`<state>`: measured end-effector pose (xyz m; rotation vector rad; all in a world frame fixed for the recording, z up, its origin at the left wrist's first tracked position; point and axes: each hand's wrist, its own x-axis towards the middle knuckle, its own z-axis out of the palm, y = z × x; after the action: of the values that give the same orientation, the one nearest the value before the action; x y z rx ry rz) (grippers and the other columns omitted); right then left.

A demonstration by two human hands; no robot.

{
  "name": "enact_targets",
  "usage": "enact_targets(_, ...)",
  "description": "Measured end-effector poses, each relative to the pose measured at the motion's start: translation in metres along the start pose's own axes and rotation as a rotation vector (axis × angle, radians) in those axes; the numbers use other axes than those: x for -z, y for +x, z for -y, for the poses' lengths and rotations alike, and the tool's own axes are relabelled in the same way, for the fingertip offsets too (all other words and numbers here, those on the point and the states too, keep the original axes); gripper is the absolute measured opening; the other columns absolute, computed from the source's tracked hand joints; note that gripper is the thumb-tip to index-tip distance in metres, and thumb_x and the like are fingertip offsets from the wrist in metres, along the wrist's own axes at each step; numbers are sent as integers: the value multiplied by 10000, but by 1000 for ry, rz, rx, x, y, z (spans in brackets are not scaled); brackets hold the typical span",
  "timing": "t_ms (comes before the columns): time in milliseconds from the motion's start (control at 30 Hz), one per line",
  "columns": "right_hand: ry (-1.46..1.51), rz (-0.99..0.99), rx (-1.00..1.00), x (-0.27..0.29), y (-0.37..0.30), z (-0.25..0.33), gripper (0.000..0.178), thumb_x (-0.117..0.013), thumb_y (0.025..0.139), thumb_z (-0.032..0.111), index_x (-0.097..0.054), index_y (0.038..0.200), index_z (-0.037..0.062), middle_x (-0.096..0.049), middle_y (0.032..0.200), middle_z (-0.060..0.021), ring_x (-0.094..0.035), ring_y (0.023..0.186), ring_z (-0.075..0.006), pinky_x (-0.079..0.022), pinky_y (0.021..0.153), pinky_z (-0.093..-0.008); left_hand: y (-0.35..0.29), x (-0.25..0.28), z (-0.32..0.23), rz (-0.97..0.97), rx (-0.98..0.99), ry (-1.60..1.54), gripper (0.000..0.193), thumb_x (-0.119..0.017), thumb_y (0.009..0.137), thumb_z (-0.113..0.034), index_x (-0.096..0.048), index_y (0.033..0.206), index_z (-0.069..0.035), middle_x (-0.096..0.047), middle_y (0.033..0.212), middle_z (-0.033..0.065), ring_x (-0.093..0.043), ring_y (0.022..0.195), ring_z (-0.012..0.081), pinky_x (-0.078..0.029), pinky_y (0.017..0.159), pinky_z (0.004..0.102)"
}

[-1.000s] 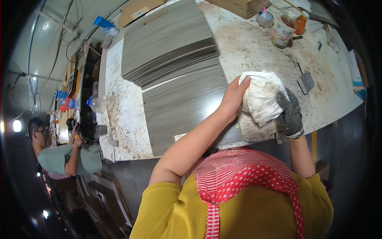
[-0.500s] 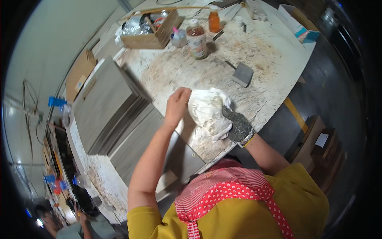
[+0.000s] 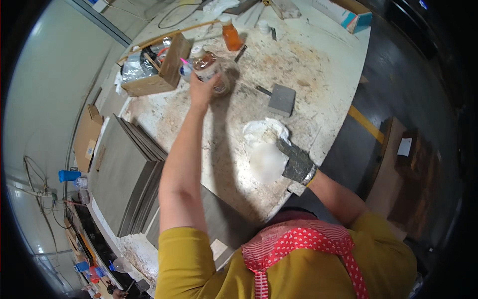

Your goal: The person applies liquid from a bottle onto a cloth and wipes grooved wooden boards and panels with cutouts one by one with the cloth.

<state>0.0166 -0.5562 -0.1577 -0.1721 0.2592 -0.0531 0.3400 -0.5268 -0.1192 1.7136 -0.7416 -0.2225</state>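
Observation:
My bare left hand [image 3: 202,91] is stretched far across the table, its fingers wrapped round a large clear bottle [image 3: 204,64] with a white cap and brownish liquid. The bottle stands upright or nearly so; whether its base touches the table I cannot tell. Near the table's right edge, my right hand [image 3: 298,163], in a dark grey work glove, is closed on a bunched white cloth [image 3: 268,130]. Part of the cloth is smeared, and the glove hides its right side. Just beyond the cloth lies a grey block [image 3: 282,99] with a dark thin strip beside it.
Stacked grey boards [image 3: 119,172] occupy the table's left side. Behind them stands a wooden box [image 3: 149,86] of plastic-wrapped items, beside a small pink-tipped container [image 3: 185,68]. An orange bottle [image 3: 231,38] is farther back. A white carton [image 3: 343,15] sits at the far right corner.
My left hand has left the cloth's side, reached forward and taken hold of the large bottle. My right hand still holds the cloth. The view has shifted.

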Motion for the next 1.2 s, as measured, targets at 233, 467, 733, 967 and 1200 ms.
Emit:
enact_targets(233, -99, 87, 65, -5, 4, 7, 581, -517, 906, 309, -264, 1391, 112, -419, 1335, -140, -467, 1182, -316, -483, 871, -538, -153, 72, -84, 371, 26, 369, 631, -735, 658, -228, -469, 1187, -10, -581, 1044, 154, -591, 936, 249, -466, 833, 346)
enact_targets(467, -635, 47, 215, 8, 12, -18, 485, -515, 910, 226, -359, 1318, 15, -466, 1275, -160, -485, 1157, -247, -410, 974, -371, -239, 65, -111, 648, 52, 899, 665, -726, 640, -400, -504, 1144, -29, -594, 949, 212, -607, 817, 358, -497, 722, 427)
enact_targets(733, -1153, 55, 287, -13, 7, -30, 512, -437, 948, 320, -319, 1353, 31, -396, 1353, -137, -447, 1194, -220, -346, 1027, -379, -240, 71, -132, 640, 150, 967, 688, -711, 682, -401, -417, 1203, -60, -590, 925, 184, -612, 819, 352, -505, 687, 419)
enact_targets(967, -625, 268, 274, -30, 9, -37, 752, -624, 801, 407, -308, 1352, 5, -400, 1348, -141, -414, 1222, -242, -359, 1016, -358, -234, 45, -119, 720, 67, 1089, 586, -708, 704, -409, -441, 1094, -62, -607, 869, 181, -622, 783, 351, -510, 663, 415)
enact_targets(1200, -1014, 62, 458, 4, 35, -41, 730, -730, 664, 183, -386, 1279, -4, -476, 1239, -133, -456, 1158, -246, -361, 1007, -352, -201, 55, -119, 705, 6, 1256, 572, -689, 721, -414, -452, 1067, -24, -628, 867, 173, -640, 782, 312, -520, 661, 393)
